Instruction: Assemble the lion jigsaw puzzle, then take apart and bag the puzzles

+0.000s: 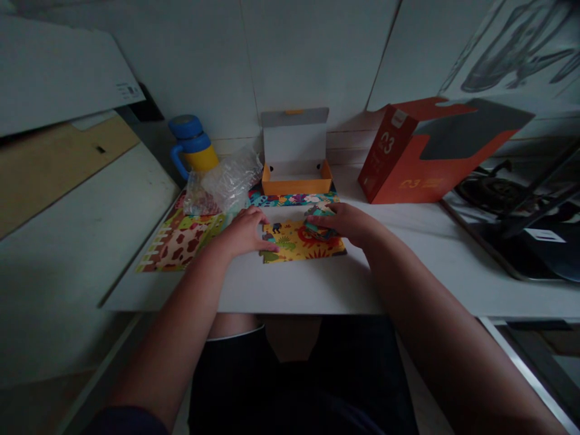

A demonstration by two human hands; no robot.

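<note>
A partly built colourful animal jigsaw (299, 244) lies on the white tabletop (408, 272) in front of me. My left hand (244, 232) rests on its left edge, fingers bent and pressing down on the yellow part. My right hand (344, 222) lies over the puzzle's upper right, fingers closed around a small teal puzzle piece (319, 211). A printed sheet with a giraffe pattern (181, 241) lies to the left of the puzzle.
An open orange box with a grey lid (295, 163) stands behind the puzzle. A crumpled clear plastic bag (224, 181) and a blue and yellow bottle (193, 145) sit at the back left. A large red carton (417, 151) lies at the right, with a gas hob (512, 211) beyond.
</note>
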